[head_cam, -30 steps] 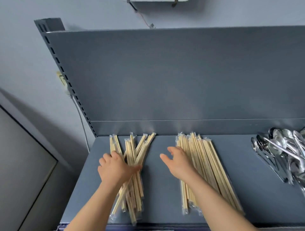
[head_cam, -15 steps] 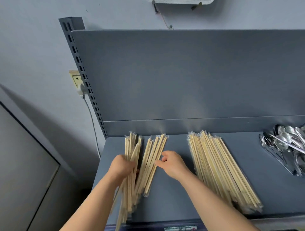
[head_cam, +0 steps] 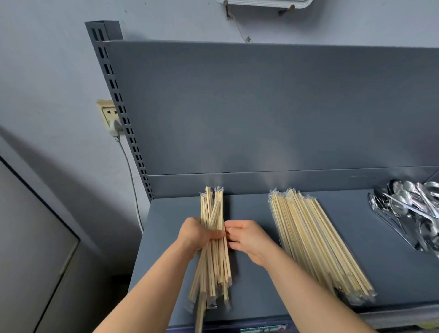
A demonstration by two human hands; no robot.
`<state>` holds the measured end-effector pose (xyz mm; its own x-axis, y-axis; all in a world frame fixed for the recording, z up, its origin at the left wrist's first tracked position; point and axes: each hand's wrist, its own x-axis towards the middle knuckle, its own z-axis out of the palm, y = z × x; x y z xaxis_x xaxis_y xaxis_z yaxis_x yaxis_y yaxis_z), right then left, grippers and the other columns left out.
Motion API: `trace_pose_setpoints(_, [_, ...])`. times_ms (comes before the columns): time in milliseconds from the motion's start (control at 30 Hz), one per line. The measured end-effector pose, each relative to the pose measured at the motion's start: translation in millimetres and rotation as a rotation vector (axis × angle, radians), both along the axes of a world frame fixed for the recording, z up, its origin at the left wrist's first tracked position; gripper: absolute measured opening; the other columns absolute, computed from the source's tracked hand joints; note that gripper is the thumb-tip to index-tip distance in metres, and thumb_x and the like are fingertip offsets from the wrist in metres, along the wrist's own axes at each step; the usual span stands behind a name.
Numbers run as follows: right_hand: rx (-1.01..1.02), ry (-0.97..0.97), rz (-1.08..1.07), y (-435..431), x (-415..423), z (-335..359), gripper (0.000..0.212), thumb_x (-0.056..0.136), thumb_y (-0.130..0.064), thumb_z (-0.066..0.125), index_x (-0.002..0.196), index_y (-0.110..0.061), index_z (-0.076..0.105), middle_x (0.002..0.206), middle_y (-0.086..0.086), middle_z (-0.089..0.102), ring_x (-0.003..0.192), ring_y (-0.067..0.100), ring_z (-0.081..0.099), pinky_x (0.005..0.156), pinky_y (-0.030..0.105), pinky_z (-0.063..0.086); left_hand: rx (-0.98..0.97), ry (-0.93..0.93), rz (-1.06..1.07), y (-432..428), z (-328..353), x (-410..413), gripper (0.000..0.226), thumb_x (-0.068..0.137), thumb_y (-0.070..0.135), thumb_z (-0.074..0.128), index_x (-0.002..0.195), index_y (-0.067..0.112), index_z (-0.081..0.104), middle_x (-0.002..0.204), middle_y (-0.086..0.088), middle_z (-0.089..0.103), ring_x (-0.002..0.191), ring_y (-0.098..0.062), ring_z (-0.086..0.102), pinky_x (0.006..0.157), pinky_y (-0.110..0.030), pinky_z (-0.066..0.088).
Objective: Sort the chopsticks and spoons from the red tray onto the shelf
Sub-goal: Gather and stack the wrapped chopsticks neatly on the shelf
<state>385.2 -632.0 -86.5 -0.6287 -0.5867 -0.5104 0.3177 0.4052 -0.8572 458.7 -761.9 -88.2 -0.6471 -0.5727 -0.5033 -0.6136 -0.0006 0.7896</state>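
- Broadly, the scene is a dark grey-blue metal shelf (head_cam: 256, 209), flat and matte, seen from above and in front, with a tall back panel (head_cam: 261, 107) of the same painted metal rising behind it.
- A slotted upright (head_cam: 114, 78) runs along the panel's left edge, punched with paired rectangular holes.
- Behind it stands a pale grey wall (head_cam: 47, 71) bearing a yellowed socket (head_cam: 108, 113) with a white plug (head_cam: 115, 127) in it; a thin cable (head_cam: 131, 176) hangs down from the plug beside the shelf.
- A flat grey panel (head_cam: 28, 249) fills the lower left, and part of a white fixture (head_cam: 263, 2) shows at the top edge.
- The left hand (head_cam: 198, 234) has its fingers wrapped round a loose bundle of chopsticks (head_cam: 212, 206) at the shelf's left end. These are slim pale wooden sticks in clear crinkled sleeves, their far tips near the back panel, their near ends splayed and overhanging the front edge.
- The right hand (head_cam: 248, 238) meets the bundle's right side with bent fingertips; whether they pinch the sticks or only press them I cannot tell.
- A second pile of chopsticks (head_cam: 313, 242), also sleeved, lies flat in a tidy slanted fan on the middle of the shelf, apart from both hands.
- Shiny steel spoons (head_cam: 411, 209) lie heaped at the right end, bowls towards the back, mirror-bright.
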Motion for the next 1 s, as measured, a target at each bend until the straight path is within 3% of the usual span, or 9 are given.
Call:
trace_pose_setpoints(167, [-0.107, -0.088, -0.022, 6, -3, 1, 0.027, 0.100, -0.002, 0.045, 0.124, -0.005, 0.058, 0.092, -0.002, 0.068, 0.076, 0.002, 0.067, 0.061, 0.018, 0.055, 0.071, 0.091, -0.058, 5, 1, 0, 0.027, 0.076, 0.020, 0.081, 0.094, 0.007, 0.066, 0.083, -0.008, 0.073, 0.070, -0.017, 0.071, 0.055, -0.022, 0.054])
trace_pose_setpoints(233, [-0.149, -0.103, -0.029, 7, -4, 3, 0.028, 0.100, -0.001, 0.045, 0.124, -0.007, 0.058, 0.094, -0.002, 0.068, 0.080, 0.004, 0.067, 0.064, 0.018, 0.055, 0.172, 0.164, -0.068, 7, 3, 3, 0.031, 0.081, 0.018, 0.076, 0.103, 0.000, 0.063, 0.087, -0.014, 0.073, 0.073, -0.022, 0.072, 0.060, -0.028, 0.057])
trace_pose_setpoints(367, [-0.110, 0.040, 0.037, 9, -7, 19, 0.039, 0.097, 0.001, 0.043, 0.091, -0.027, 0.069, 0.090, -0.014, 0.070, 0.086, -0.001, 0.065, 0.071, 0.014, 0.048, 0.347, 0.341, -0.066, 13, 11, 5, 0.026, 0.086, 0.003, 0.068, 0.109, -0.006, 0.058, 0.093, -0.025, 0.070, 0.080, -0.033, 0.070, 0.074, -0.043, 0.059])
trace_pose_setpoints(467, [-0.094, 0.196, 0.059, 12, -17, 38, 0.036, 0.095, -0.003, 0.046, 0.086, -0.028, 0.070, 0.096, -0.011, 0.069, 0.096, 0.004, 0.060, 0.081, 0.020, 0.045, 0.252, 0.445, -0.086, 20, 23, 1, 0.020, 0.085, -0.003, 0.064, 0.104, -0.002, 0.059, 0.082, -0.020, 0.067, 0.068, -0.025, 0.068, 0.068, -0.042, 0.059])
trace_pose_setpoints(567, [-0.229, 0.334, 0.038, 11, -29, 68, 0.017, 0.094, -0.013, 0.058, 0.101, -0.022, 0.070, 0.106, -0.004, 0.071, 0.104, 0.011, 0.063, 0.092, 0.027, 0.048, 0.042, 0.563, -0.105, 31, 42, -7, 0.020, 0.083, 0.001, 0.064, 0.101, 0.006, 0.059, 0.071, -0.008, 0.065, 0.059, -0.017, 0.065, 0.054, -0.027, 0.053])
trace_pose_setpoints(700, [-0.475, 0.390, 0.047, 7, -42, 116, 0.037, 0.081, -0.005, 0.074, 0.115, -0.009, 0.060, 0.102, 0.002, 0.073, 0.095, 0.014, 0.070, 0.080, 0.024, 0.056, -0.191, 0.751, -0.097, 47, 68, -22, 0.017, 0.078, 0.010, 0.070, 0.090, 0.018, 0.060, 0.067, 0.002, 0.065, 0.058, -0.011, 0.061, 0.053, -0.026, 0.053])
trace_pose_setpoints(767, [-0.518, 0.439, 0.057, 6, -46, 138, 0.038, 0.077, -0.001, 0.077, 0.112, -0.004, 0.063, 0.093, 0.003, 0.074, 0.086, 0.014, 0.071, 0.072, 0.022, 0.056, -0.206, 0.825, -0.082, 55, 76, -29, 0.017, 0.074, 0.012, 0.069, 0.086, 0.021, 0.061, 0.068, 0.004, 0.065, 0.059, -0.008, 0.058, 0.053, -0.023, 0.051])
trace_pose_setpoints(833, [-0.598, 0.443, 0.071, 8, -46, 153, 0.034, 0.075, 0.001, 0.077, 0.107, -0.007, 0.067, 0.091, 0.005, 0.075, 0.087, 0.017, 0.072, 0.073, 0.025, 0.056, -0.197, 0.859, -0.079, 64, 75, -33, 0.018, 0.071, 0.015, 0.069, 0.082, 0.026, 0.060, 0.066, 0.010, 0.063, 0.058, -0.002, 0.055, 0.055, -0.017, 0.047])
trace_pose_setpoints(1000, [-0.608, 0.373, 0.089, 14, -38, 142, 0.031, 0.063, -0.007, 0.079, 0.091, -0.016, 0.069, 0.080, 0.008, 0.067, 0.080, 0.029, 0.065, 0.084, 0.046, 0.055, -0.180, 0.798, -0.131, 77, 47, -27, 0.028, 0.068, 0.019, 0.074, 0.078, 0.041, 0.060, 0.067, 0.008, 0.064, 0.059, -0.002, 0.056, 0.058, -0.017, 0.047])
